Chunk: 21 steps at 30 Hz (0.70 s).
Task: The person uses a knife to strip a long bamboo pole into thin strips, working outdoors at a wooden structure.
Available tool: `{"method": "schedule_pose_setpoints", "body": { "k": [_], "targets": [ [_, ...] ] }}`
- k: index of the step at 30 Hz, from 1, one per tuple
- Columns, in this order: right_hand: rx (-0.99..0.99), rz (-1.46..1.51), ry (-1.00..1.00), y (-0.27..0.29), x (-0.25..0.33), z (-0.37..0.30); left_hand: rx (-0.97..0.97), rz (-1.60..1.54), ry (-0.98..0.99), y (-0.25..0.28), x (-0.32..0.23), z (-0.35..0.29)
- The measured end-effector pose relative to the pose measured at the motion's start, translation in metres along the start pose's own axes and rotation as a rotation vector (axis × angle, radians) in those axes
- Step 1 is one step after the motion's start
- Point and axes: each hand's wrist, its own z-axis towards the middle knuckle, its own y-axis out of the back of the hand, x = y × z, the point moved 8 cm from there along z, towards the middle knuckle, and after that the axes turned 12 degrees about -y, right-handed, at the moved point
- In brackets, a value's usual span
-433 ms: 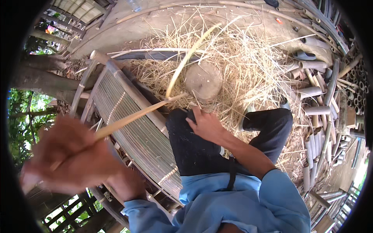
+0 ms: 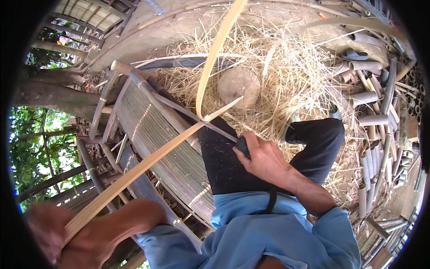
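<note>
My left hand (image 2: 48,232), blurred at the lower left edge, is closed around one end of a long pale bamboo strip (image 2: 148,162). The strip runs diagonally up to the middle, its far tip in front of a round wooden block (image 2: 238,88). In my right hand (image 2: 265,157), above my thigh, is the dark handle of a knife. Its long narrow knife blade (image 2: 220,130) points up and left and crosses the strip. At the crossing a thin yellowish shaving (image 2: 209,67) stands away from the strip and bends up past the top edge.
A slatted bamboo bench (image 2: 156,134) lies left of my legs. Pale shavings (image 2: 291,80) heap around the block. Cut bamboo pieces (image 2: 374,119) are piled at the right, beside a grey sandal (image 2: 355,54). A blurred curved strip (image 2: 354,23) shows at the upper right.
My left hand has moved down and outward, drawing the bamboo strip along. The shaving reaches farther upward. My right hand sits slightly farther right, with the knife blade now plainly visible.
</note>
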Motion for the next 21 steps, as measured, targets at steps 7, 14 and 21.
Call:
{"method": "schedule_pose_setpoints", "body": {
  "k": [7, 14, 21],
  "targets": [
    [0.136, 0.156, -0.073, 0.034, -0.007, -0.012, -0.293, 0.198, -0.232, -0.027, -0.005, -0.047],
    [-0.112, 0.077, 0.369, 0.074, 0.048, -0.028, -0.34, 0.33, -0.279, -0.054, -0.023, -0.06],
    [0.038, -0.175, -0.135, 0.001, -0.113, 0.042, -0.649, 0.036, -0.367, -0.094, -0.002, -0.057]
  ]
}}
